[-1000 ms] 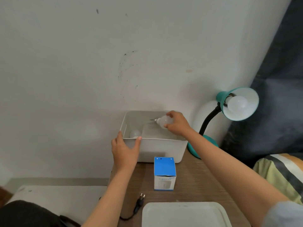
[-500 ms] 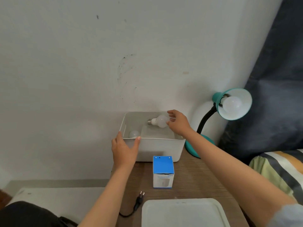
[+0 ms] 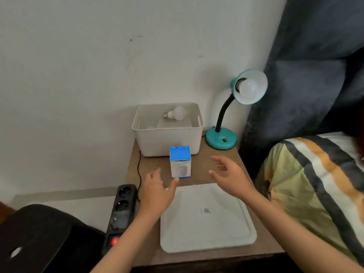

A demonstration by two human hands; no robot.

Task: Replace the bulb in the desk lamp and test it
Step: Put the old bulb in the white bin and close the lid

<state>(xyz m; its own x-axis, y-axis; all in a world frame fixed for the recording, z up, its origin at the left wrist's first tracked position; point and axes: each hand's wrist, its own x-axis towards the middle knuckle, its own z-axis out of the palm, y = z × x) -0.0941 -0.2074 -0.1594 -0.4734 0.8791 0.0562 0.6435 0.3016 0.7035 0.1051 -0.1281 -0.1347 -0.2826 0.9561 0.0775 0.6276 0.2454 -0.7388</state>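
A teal desk lamp (image 3: 221,138) stands at the back right of the small wooden table, with a white bulb (image 3: 249,88) in its shade, unlit. A loose white bulb (image 3: 176,113) lies in the white bin (image 3: 167,139) against the wall. In front of the bin stands a blue and white bulb box (image 3: 180,161). My left hand (image 3: 156,189) hovers open just left of the box, thumb near its bottom corner. My right hand (image 3: 229,174) hovers open to the right of the box, holding nothing.
A white lid (image 3: 206,219) lies flat at the table's front. A black power strip (image 3: 121,211) with a red lit switch sits off the left edge, a black cord (image 3: 139,172) running up to the table. A striped blanket (image 3: 315,184) lies to the right, a dark curtain behind the lamp.
My right hand has let go of the loose bulb, which now lies in the bin. Both hands have drawn back from the bin toward the bulb box. The view has tilted down.
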